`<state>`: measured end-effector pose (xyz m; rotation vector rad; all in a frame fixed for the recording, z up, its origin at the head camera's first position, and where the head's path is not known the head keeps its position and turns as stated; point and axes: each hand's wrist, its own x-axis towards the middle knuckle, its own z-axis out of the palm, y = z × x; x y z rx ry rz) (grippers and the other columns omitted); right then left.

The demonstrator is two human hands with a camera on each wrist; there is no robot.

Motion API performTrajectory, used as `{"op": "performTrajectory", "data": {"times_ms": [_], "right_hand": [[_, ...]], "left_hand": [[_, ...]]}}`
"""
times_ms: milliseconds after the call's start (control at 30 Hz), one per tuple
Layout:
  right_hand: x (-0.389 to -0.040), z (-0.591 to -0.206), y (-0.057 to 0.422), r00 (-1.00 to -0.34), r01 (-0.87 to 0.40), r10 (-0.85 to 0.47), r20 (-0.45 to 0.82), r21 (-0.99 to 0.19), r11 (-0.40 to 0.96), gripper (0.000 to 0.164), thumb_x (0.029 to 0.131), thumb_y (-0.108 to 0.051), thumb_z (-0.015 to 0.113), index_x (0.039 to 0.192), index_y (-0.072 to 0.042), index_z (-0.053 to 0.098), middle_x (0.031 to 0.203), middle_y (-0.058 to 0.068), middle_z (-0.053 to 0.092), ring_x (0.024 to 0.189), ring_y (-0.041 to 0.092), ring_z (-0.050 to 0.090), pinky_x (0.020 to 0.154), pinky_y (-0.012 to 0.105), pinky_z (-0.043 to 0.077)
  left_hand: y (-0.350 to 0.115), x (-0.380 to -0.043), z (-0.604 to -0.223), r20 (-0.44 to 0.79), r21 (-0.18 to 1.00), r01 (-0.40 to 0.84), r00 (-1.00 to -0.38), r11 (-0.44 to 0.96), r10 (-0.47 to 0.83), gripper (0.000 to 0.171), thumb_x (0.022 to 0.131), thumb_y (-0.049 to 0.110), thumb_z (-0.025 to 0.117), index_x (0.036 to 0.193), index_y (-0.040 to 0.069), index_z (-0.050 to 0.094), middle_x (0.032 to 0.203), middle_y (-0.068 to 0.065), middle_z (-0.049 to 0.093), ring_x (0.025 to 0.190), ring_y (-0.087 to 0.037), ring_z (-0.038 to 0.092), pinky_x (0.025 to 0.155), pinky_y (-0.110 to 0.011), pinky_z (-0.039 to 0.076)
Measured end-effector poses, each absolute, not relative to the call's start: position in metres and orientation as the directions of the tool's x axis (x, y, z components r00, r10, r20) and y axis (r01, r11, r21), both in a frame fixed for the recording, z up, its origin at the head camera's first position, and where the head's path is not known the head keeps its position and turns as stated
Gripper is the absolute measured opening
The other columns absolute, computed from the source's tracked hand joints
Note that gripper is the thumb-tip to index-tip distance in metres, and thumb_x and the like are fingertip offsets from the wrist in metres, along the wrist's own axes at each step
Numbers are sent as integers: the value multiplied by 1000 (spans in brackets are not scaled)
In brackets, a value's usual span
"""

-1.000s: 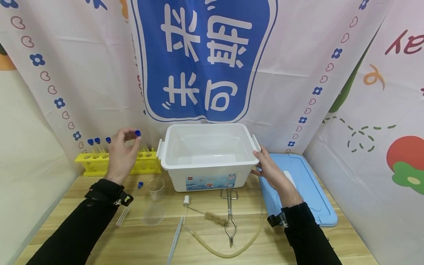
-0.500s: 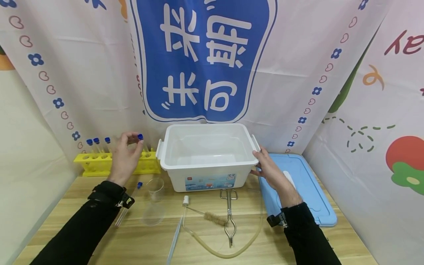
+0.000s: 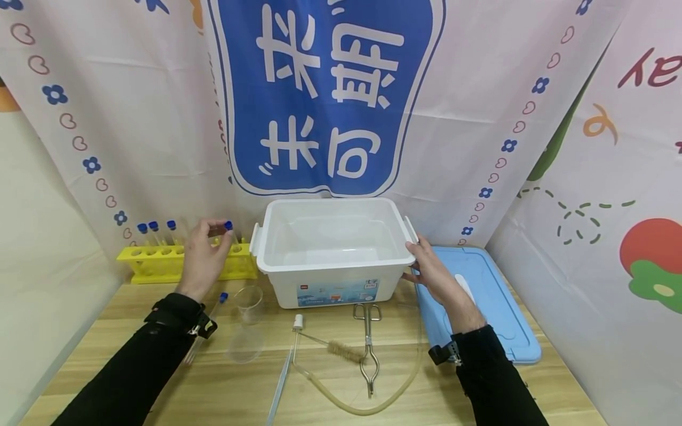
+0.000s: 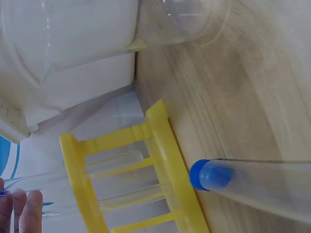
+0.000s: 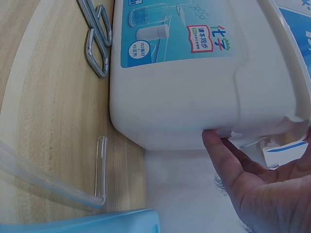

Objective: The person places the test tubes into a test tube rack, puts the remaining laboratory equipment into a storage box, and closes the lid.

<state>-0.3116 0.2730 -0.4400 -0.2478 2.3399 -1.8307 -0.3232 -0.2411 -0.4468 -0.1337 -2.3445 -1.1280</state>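
In the head view, my left hand point(image 3: 205, 260) pinches a test tube by its blue cap point(image 3: 228, 225), just above the right half of a yellow test tube rack point(image 3: 234, 274). Clear tubes pass through the rack point(image 4: 160, 131) in the left wrist view, where only my fingertips point(image 4: 30, 213) show at the edge. Several other blue-capped tubes point(image 3: 171, 225) stand in the rack's left part. My right hand point(image 3: 439, 278) grips the right end of an open white plastic bin point(image 3: 285, 284); its fingers point(image 5: 221, 155) touch the bin's side below the rim.
Another blue-capped tube point(image 3: 223, 297) lies on the table near a clear beaker point(image 3: 249, 303). In front of the bin are a tube brush point(image 3: 346, 351), metal tongs point(image 3: 368, 343), rubber tubing point(image 3: 362, 410) and a thin grey strip point(image 3: 279, 387). A blue lid point(image 3: 501, 307) lies right.
My left hand has lowered toward the rack and shifted slightly right, bringing the capped test tube down with it. My right hand stays on the bin.
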Motion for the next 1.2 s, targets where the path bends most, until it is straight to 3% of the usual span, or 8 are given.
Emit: {"op": "performTrajectory", "data": {"times_ms": [67, 167, 333, 433, 533, 1200], "right_hand": [[-311, -440, 273, -974, -30, -227, -25, -971, 237, 83, 126, -55, 38, 191, -24, -5, 193, 28, 20, 174, 59, 37, 131, 75, 48], [-311, -440, 273, -973, -30, -230, -25, -972, 234, 84, 126, -55, 39, 191, -24, -4, 193, 28, 20, 174, 59, 37, 131, 75, 48], [-311, -439, 273, -971, -29, -238, -27, -974, 226, 83, 126, -55, 39, 190, -24, -5, 193, 28, 20, 174, 58, 37, 132, 75, 47], [-311, -439, 274, -970, -25, -241, -30, -975, 221, 84, 126, -54, 38, 190, -23, -6, 193, 28, 19, 174, 57, 38, 133, 74, 46], [-311, -440, 274, -970, -22, -240, -32, -976, 218, 84, 126, -55, 38, 190, -23, -5, 193, 28, 19, 174, 57, 38, 133, 74, 46], [-311, -438, 273, -972, -20, -235, -33, -976, 217, 82, 126, -52, 39, 190, -23, -3, 193, 27, 19, 175, 57, 37, 132, 74, 47]], "left_hand": [[-242, -323, -449, 496, 694, 302, -858, 654, -130, 38, 121, 18, 64, 153, -3, 60, 150, -28, 68, 139, -49, 67, 96, -12, 52], [-243, -323, -452, 484, 693, 292, -866, 659, -124, 39, 122, 19, 63, 154, -2, 60, 151, -28, 68, 140, -50, 67, 96, -14, 53], [-242, -323, -453, 466, 693, 277, -876, 665, -122, 40, 123, 21, 62, 155, -2, 60, 151, -28, 68, 140, -50, 67, 103, -40, 67], [-241, -323, -453, 455, 699, 270, -882, 663, -121, 41, 123, 22, 61, 156, -3, 60, 152, -29, 67, 141, -51, 67, 107, -58, 67], [-241, -323, -452, 441, 704, 264, -890, 660, -115, 42, 123, 22, 60, 157, -3, 58, 153, -30, 66, 142, -53, 65, 110, -68, 65], [-260, -299, -439, 333, 654, 236, -943, 719, 7, 47, 123, 23, 60, 163, -3, 55, 164, -32, 60, 150, -55, 61, 117, -72, 61]]}}
